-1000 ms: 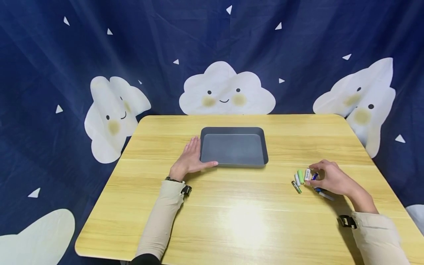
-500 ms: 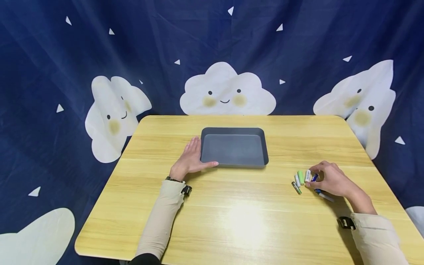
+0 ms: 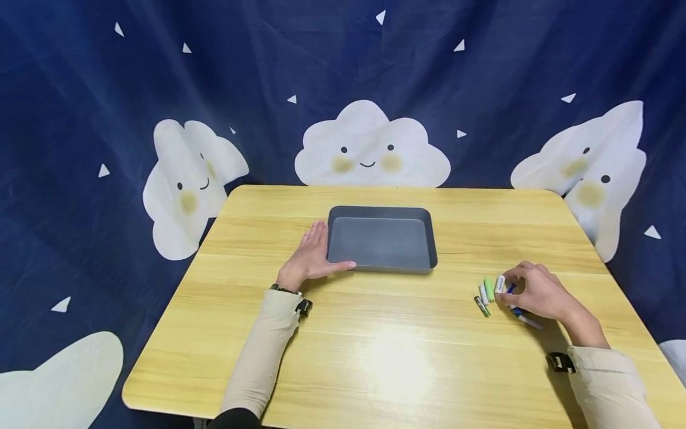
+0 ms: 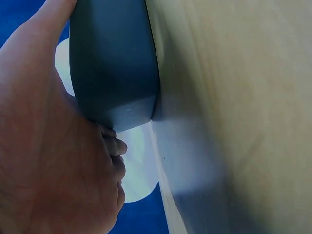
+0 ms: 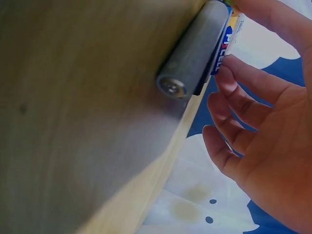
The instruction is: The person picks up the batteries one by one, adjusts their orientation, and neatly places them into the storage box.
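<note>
My left hand (image 3: 308, 253) rests against the left end of a dark grey rectangular tray (image 3: 383, 244), fingers straight along its side and thumb stretched over the front left corner. On the right of the table, my right hand (image 3: 541, 292) pinches a short white battery (image 3: 500, 284) between thumb and fingertip. Left of it lie a bright green battery (image 3: 489, 290), a slim white one (image 3: 483, 295) and a small green-and-silver one (image 3: 482, 306). A blue battery (image 3: 511, 288) is partly hidden under the hand. The right wrist view shows a grey cylindrical battery (image 5: 195, 53) in front of a blue-labelled battery (image 5: 223, 51).
The light wooden table (image 3: 375, 339) bears the tray near its back middle and the batteries at the right. A white-and-blue stick-like item (image 3: 529, 322) lies below the right palm. Behind the table hangs a dark blue curtain (image 3: 257, 59) with white clouds.
The view has shifted slightly. The left hand stays at the tray, and the right hand stays at the white battery with almost no movement.
</note>
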The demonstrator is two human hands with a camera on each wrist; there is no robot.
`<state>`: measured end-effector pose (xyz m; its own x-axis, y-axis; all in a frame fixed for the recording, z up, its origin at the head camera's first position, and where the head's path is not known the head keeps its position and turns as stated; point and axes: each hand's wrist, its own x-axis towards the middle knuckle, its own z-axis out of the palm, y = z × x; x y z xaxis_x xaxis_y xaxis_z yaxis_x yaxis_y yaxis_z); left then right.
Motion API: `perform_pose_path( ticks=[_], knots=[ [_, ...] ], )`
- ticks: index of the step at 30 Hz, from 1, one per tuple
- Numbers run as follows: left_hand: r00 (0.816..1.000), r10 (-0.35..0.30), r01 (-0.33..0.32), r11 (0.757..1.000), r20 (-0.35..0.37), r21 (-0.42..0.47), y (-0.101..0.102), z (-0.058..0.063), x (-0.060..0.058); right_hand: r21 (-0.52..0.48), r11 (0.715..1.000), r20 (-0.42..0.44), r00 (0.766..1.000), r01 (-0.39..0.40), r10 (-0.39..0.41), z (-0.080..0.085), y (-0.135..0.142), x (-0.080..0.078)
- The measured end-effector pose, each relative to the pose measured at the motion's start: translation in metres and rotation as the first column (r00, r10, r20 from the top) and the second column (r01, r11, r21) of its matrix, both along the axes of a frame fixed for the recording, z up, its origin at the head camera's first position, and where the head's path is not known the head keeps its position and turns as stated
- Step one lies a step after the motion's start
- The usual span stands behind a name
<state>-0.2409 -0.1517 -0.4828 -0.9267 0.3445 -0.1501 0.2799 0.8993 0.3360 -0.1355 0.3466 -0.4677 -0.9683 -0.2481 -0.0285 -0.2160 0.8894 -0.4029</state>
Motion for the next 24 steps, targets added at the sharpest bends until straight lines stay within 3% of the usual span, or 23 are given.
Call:
perform_pose_path(
  ticks=[9,17,24],
  knots=[
    [1.0,-0.001,0.001,1.0,0.005,-0.006,0.0,0.001,0.0,-0.063,0.998,0.031,0.999,0.019,-0.017,0.009,-0.006,-0.003],
    [1.0,0.003,-0.003,1.0,0.008,-0.006,0.001,0.002,0.0,-0.137,0.991,-0.018,1.0,-0.012,0.01,0.021,-0.014,-0.008],
    [1.0,0.002,-0.001,1.0,0.015,-0.008,0.0,0.002,0.0,-0.141,0.99,-0.039,0.999,-0.03,0.024,0.028,-0.02,-0.017]
  ],
)
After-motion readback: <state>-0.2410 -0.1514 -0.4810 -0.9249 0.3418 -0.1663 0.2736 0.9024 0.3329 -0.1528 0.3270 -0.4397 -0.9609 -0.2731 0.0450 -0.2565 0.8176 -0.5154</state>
